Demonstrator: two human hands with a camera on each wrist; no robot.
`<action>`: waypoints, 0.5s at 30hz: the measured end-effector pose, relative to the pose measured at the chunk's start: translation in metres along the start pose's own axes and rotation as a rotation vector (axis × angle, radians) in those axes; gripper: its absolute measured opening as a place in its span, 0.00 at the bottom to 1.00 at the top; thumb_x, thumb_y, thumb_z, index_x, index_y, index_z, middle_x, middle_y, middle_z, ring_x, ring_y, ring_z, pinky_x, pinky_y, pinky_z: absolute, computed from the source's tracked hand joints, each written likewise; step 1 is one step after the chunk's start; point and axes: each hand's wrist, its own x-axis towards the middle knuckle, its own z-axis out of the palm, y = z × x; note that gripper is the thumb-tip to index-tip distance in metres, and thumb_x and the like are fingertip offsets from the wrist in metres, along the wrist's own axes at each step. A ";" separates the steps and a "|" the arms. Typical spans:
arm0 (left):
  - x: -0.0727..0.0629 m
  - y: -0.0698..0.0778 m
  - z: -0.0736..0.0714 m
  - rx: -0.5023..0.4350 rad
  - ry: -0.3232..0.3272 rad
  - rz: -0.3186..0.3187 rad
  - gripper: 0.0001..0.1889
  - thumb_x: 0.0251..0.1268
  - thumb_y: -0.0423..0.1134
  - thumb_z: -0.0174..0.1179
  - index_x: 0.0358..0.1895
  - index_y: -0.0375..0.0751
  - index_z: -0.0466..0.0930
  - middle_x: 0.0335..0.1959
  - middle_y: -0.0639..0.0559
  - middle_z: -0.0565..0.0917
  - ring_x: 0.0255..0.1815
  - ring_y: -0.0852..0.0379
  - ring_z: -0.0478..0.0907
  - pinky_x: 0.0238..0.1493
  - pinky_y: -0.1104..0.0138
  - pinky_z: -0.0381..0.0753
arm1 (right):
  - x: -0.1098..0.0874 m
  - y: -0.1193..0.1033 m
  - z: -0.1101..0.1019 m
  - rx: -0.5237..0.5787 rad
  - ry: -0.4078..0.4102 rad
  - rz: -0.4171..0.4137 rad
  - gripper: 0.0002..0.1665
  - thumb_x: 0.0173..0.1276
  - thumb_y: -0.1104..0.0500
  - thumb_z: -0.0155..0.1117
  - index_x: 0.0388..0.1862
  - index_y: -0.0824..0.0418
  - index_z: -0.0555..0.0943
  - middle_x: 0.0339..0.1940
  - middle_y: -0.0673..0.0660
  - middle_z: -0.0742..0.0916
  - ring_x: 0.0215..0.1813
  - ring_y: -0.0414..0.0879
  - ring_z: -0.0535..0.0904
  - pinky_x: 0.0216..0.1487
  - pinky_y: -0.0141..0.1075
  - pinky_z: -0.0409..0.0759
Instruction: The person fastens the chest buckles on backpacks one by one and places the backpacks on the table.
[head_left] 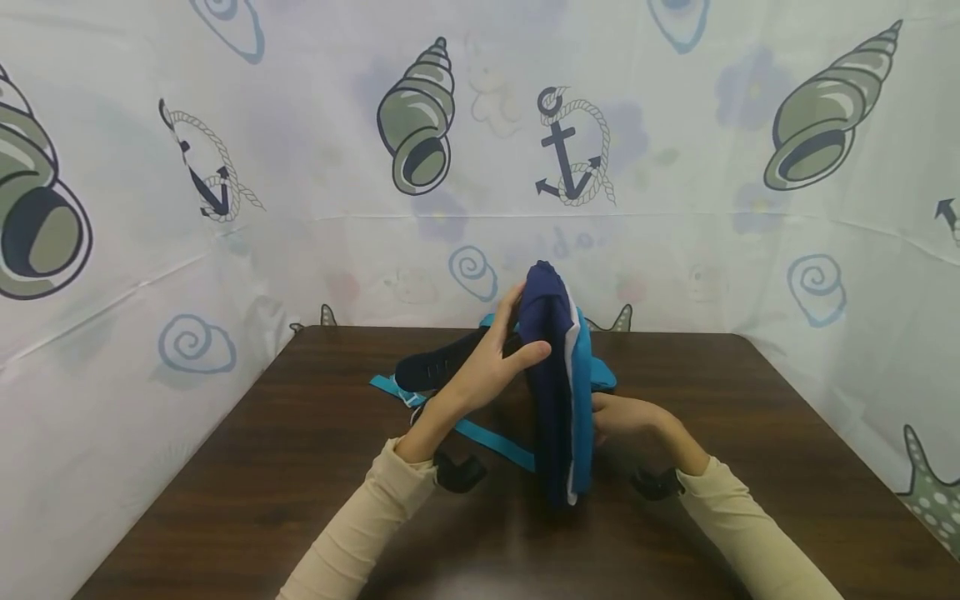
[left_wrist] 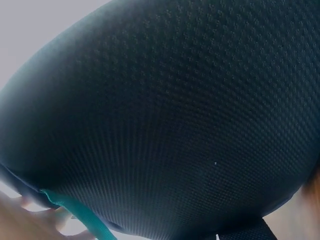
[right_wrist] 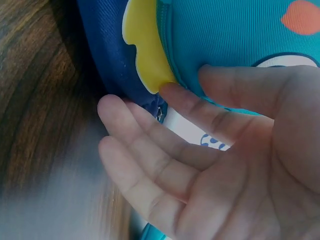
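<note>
A navy and turquoise backpack [head_left: 553, 392] stands on edge on the table, narrow side towards me. My left hand [head_left: 487, 367] rests against its back, thumb straight across the navy side. In the left wrist view the dark mesh back panel [left_wrist: 165, 120] fills most of the picture, with fingers [left_wrist: 50, 220] partly hidden at lower left. On the turquoise front side is my right hand [right_wrist: 215, 165], fingers loosely bent and thumb apart from the index finger. Its fingertips touch the bag near a yellow spike-shaped trim [right_wrist: 145, 55] and a small metal zipper pull [right_wrist: 160, 112].
Dark shoulder straps [head_left: 438, 362] with turquoise webbing [head_left: 495, 443] and a pale buckle [head_left: 412, 400] lie left of the bag on the brown wooden table [head_left: 300, 492]. Behind it hangs a white curtain [head_left: 495, 167] printed with shells and anchors.
</note>
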 end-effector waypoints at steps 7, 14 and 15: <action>-0.001 -0.003 0.001 0.003 0.021 0.019 0.53 0.52 0.83 0.50 0.79 0.72 0.37 0.82 0.64 0.44 0.83 0.52 0.44 0.76 0.36 0.48 | 0.000 -0.001 -0.001 -0.040 0.012 0.022 0.17 0.77 0.55 0.53 0.59 0.61 0.76 0.53 0.58 0.83 0.53 0.51 0.77 0.56 0.50 0.78; -0.002 -0.001 0.006 0.071 0.014 0.002 0.54 0.50 0.83 0.51 0.79 0.75 0.36 0.82 0.69 0.41 0.84 0.53 0.42 0.76 0.37 0.47 | 0.001 0.002 0.001 -0.024 -0.033 -0.069 0.16 0.78 0.53 0.51 0.52 0.63 0.75 0.44 0.57 0.81 0.47 0.50 0.76 0.53 0.47 0.76; -0.002 0.000 0.006 0.076 0.012 0.006 0.54 0.50 0.83 0.51 0.79 0.75 0.36 0.82 0.70 0.41 0.84 0.53 0.42 0.76 0.37 0.47 | 0.002 0.003 0.001 -0.018 -0.040 -0.080 0.16 0.79 0.52 0.51 0.51 0.63 0.75 0.43 0.57 0.80 0.46 0.50 0.76 0.52 0.47 0.76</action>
